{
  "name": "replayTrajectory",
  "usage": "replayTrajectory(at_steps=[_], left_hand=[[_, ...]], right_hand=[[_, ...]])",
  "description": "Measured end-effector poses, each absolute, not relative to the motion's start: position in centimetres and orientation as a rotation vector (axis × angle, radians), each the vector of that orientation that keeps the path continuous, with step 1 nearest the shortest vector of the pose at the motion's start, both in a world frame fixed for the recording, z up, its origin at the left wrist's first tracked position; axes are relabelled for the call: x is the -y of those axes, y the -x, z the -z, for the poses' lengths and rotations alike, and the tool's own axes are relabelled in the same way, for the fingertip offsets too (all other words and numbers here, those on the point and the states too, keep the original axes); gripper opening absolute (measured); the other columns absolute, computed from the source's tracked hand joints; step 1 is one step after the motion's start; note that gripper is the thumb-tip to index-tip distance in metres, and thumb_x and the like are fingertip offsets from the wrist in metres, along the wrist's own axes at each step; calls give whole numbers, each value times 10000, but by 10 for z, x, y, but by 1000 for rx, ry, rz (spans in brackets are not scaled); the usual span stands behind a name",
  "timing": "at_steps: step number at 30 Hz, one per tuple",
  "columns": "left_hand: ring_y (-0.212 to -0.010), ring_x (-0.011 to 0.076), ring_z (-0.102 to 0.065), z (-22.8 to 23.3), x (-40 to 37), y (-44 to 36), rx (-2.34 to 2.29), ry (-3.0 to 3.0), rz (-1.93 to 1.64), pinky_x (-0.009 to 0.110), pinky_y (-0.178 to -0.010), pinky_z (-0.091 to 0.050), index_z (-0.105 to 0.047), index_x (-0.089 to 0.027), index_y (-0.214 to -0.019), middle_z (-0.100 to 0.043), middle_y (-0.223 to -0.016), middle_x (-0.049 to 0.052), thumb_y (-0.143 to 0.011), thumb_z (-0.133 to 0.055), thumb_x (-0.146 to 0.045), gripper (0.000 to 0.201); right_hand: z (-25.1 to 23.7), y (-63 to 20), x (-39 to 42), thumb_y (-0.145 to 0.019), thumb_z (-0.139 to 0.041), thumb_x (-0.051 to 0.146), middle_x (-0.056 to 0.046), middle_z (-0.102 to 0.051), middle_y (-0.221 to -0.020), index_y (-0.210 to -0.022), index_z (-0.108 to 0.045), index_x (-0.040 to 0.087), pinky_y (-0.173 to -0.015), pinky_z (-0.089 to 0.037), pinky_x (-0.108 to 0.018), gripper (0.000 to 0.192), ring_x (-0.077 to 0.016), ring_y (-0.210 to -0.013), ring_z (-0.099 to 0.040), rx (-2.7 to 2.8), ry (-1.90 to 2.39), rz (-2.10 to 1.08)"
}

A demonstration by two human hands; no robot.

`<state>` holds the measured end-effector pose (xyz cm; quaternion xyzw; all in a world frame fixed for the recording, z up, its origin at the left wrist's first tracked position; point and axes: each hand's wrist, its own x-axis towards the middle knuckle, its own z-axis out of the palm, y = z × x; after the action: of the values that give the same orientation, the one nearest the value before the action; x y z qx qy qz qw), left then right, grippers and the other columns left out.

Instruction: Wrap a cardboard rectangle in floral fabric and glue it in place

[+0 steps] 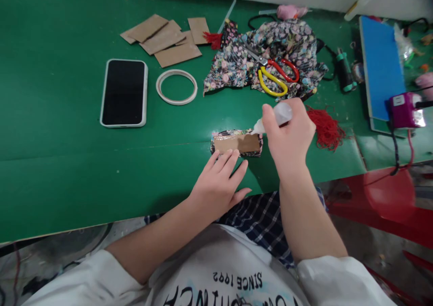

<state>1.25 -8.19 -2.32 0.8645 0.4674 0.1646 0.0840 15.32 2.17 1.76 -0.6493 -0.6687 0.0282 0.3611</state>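
A small cardboard rectangle (233, 144) lies on a piece of dark floral fabric (254, 154) near the table's front edge. Fabric shows all around the card, and a shiny wet line runs along its far edge. My left hand (219, 184) lies with fingers stretched, its fingertips on the card's near edge. In the fist of my right hand (291, 137) is a white glue bottle (283, 113), tilted so that its nozzle touches or nearly touches the far right part of the card.
Yellow-and-red scissors (273, 81) rest on crumpled floral fabric (233, 67) beyond my hands. Red threads (326, 128) lie right of them. Further left are a tape roll (176, 102), a phone (124, 93) and several cardboard pieces (179, 53). A blue board (382, 67) stands far right.
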Motion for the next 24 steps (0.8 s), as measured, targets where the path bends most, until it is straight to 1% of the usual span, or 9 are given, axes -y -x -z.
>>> replayTrajectory(at_steps=[3,6,12,15,19,22,24], left_hand=[[-1246,329,-419,23,80,-12,-1394,-2583,-491,513,-1044,-337,-520,-107,-1243,-463,-1326,204,-867,-472,-444,507],[-1234,339,-430,22,80,-11,-1378,-2587,-491,522,-1035,-341,-540,-100,-1223,-477,-1306,217,-859,-485,-444,504],[-1240,323,-427,24,81,-11,-1392,-2586,-499,512,-1044,-338,-521,-110,-1244,-472,-1319,197,-873,-455,-452,508],[-1245,316,-422,25,81,-12,-1395,-2582,-502,509,-1049,-333,-524,-113,-1238,-471,-1321,193,-879,-447,-448,497],[-1239,330,-425,24,80,-12,-1392,-2581,-514,522,-1033,-347,-528,-105,-1232,-465,-1320,207,-865,-474,-445,504],[-1213,339,-446,23,79,-11,-1364,-2576,-523,536,-1018,-359,-569,-101,-1177,-504,-1274,211,-838,-516,-441,483],[-1209,339,-450,23,78,-11,-1353,-2571,-516,536,-1017,-362,-574,-102,-1170,-517,-1257,209,-834,-521,-439,479]], right_hand=[[-17,-134,-20,-805,-358,656,-2,-549,-637,-795,-503,210,-609,-407,-291,468,-156,-658,-571,1791,1628,-211],[-14,-117,-17,-798,-394,648,-3,-561,-635,-798,-501,210,-602,-400,-276,451,-148,-638,-562,1869,1583,-249],[-11,-148,-17,-786,-420,639,-6,-539,-602,-767,-509,203,-604,-404,-295,446,-166,-632,-567,1793,1675,-2],[-15,-158,-18,-782,-401,660,8,-528,-586,-740,-504,204,-588,-405,-291,469,-147,-587,-547,1709,1684,33],[-16,-131,-17,-791,-361,674,16,-550,-615,-758,-495,210,-571,-403,-266,484,-120,-569,-536,1746,1577,-155],[-12,-106,-14,-788,-367,678,14,-573,-635,-782,-490,219,-558,-394,-262,476,-125,-575,-546,1807,1531,-300],[-9,-102,-12,-787,-391,668,5,-587,-647,-786,-491,222,-555,-386,-265,457,-137,-588,-553,1820,1544,-330]])
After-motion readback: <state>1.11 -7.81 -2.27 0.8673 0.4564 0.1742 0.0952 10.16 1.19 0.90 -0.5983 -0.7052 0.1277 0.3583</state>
